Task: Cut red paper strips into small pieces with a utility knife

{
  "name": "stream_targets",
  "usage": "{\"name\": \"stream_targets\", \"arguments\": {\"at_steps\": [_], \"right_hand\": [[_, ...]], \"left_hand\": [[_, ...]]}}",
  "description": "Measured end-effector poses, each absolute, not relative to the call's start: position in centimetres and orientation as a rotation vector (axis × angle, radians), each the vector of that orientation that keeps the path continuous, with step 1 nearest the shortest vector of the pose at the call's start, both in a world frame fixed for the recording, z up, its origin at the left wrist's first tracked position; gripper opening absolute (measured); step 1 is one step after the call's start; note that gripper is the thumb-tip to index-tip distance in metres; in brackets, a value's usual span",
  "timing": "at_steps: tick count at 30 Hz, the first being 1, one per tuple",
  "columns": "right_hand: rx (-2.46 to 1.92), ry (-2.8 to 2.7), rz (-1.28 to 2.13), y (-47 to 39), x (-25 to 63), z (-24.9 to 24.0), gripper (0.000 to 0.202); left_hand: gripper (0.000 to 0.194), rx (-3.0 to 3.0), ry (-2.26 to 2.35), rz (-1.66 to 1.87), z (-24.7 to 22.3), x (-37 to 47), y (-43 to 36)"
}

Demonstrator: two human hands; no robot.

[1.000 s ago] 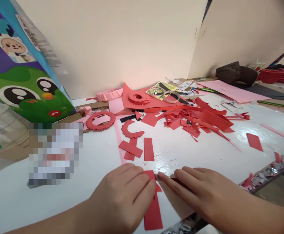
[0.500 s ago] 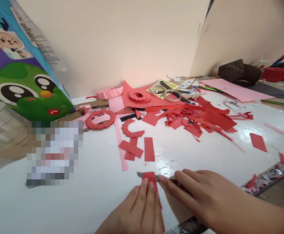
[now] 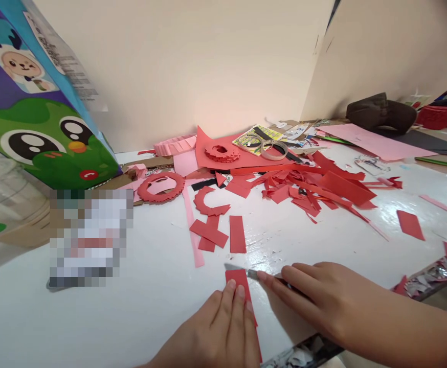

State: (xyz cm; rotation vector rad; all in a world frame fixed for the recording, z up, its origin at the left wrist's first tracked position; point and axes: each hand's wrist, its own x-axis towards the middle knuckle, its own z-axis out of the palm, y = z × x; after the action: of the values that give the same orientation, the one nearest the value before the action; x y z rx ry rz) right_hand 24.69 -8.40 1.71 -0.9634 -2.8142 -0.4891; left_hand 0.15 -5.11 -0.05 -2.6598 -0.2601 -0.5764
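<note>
My left hand (image 3: 223,324) is closed over a red paper strip (image 3: 236,276), its fingers pressed together and pinning the strip to the white table. The thumb is out of sight beneath the hand. More red paper edge shows along the right side of these fingers. A craft knife (image 3: 252,274) is gripped in my right hand (image 3: 319,294), its blade pointing left just beyond the strip's far end. Ahead lie a small upright red paper piece (image 3: 238,234), two crossed red pieces (image 3: 208,234) and a curved chain of overlapping red pieces (image 3: 205,202).
A red paper ring (image 3: 160,188), a heap of red scraps (image 3: 304,189) and tape rolls (image 3: 274,150) lie farther back. At left stand a cartoon box (image 3: 50,138) and a blurred-out object (image 3: 93,240). Scraps fill a trough (image 3: 430,276) along the table's near edge.
The knife blade has moved from across the strip's end to just beyond its far edge. My left hand stays on the strip. The whole view has shifted slightly.
</note>
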Motion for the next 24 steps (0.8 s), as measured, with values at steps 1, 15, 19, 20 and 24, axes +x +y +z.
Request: {"name": "stream_targets", "arguments": {"at_steps": [1, 15, 19, 20, 24], "right_hand": [[-0.981, -2.807, -0.508, -8.4, 25.0, 1.6, 0.04], [-1.181, -2.615, -0.733, -7.0, 31.1, 1.8, 0.035], [-1.186, -2.499, -0.686, -6.4, 29.8, 2.4, 0.027], [-1.166, -2.465, -0.665, -6.6, 28.9, 2.7, 0.024], [-1.058, -2.313, -0.342, -7.5, 24.3, 3.8, 0.023]], "left_hand": [[0.03, -2.66, -0.259, -0.58, 0.0, 0.2, -5.1], [0.026, -2.757, -0.323, -0.926, 6.2, -0.2, -1.4], [0.015, -3.044, -0.778, -1.149, 6.3, 0.1, -0.2], [0.015, -3.093, -0.904, -1.186, 6.3, 0.2, -0.2], [0.013, -3.196, -1.082, -1.229, 6.0, 0.5, -1.0]]}}
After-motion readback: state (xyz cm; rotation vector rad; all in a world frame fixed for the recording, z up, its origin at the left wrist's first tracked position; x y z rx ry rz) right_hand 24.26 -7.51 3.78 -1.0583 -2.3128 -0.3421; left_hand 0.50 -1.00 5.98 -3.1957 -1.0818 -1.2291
